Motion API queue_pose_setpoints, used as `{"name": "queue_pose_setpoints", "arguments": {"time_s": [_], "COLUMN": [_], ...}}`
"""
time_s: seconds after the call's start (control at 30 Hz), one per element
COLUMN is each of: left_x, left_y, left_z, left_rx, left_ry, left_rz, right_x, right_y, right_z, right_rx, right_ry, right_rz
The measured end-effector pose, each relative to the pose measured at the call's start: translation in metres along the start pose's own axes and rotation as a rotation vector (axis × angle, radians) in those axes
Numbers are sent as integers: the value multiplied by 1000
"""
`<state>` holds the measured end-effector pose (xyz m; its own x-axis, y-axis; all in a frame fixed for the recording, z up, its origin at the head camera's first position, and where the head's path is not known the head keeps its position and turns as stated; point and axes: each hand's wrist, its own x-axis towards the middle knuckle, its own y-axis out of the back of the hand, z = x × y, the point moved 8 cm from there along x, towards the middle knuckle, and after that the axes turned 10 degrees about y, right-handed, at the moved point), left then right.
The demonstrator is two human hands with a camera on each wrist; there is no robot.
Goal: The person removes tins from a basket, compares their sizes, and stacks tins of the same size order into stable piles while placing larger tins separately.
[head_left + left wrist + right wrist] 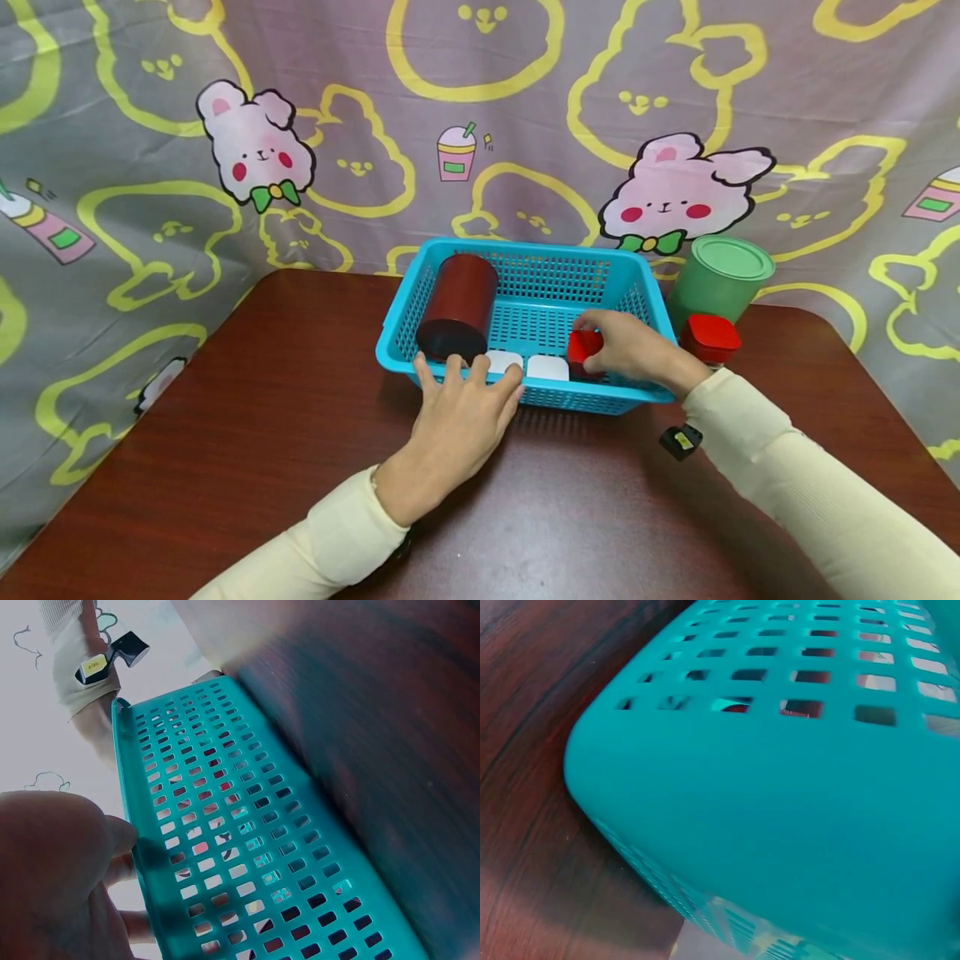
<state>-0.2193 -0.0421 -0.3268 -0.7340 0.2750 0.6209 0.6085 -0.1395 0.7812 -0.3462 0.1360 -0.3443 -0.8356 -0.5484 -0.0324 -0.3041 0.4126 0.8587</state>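
A blue plastic basket [637, 392] with slotted walls stands on the table. My left hand [457, 417] holds its near rim, the fingers hooked over the edge; in the left wrist view the thumb [116, 834] lies at the rim. Inside the basket, near its right end, my right hand [630, 350] grips a red-topped container [583, 346] between thumb and fingers; its lower part is hidden. Two white square-topped items [547, 367] sit to the left of it along the near wall. A dark red-brown cylindrical can [461, 300] lies on its side at the left end.
Just outside the basket's right end stand a green lidded can [720, 279] and another red-topped container [711, 336]. The dark wooden table [300, 375] extends to a patterned curtain [360, 167] behind. The basket's end wall [757, 802] fills most of the right wrist view.
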Motion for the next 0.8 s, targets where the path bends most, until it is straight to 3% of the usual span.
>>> {"name": "queue_pose_setpoints", "arguments": {"time_s": [0.53, 0.8], "left_x": [0, 0], "left_y": [1, 0], "left_z": [0, 0], "left_rx": [19, 33], "left_ry": [-2, 6], "left_rz": [24, 9], "right_x": [-19, -41], "right_y": [44, 73], "right_z": [1, 19], "right_rx": [199, 243], "right_ry": [25, -14], "right_rz": [114, 177]}}
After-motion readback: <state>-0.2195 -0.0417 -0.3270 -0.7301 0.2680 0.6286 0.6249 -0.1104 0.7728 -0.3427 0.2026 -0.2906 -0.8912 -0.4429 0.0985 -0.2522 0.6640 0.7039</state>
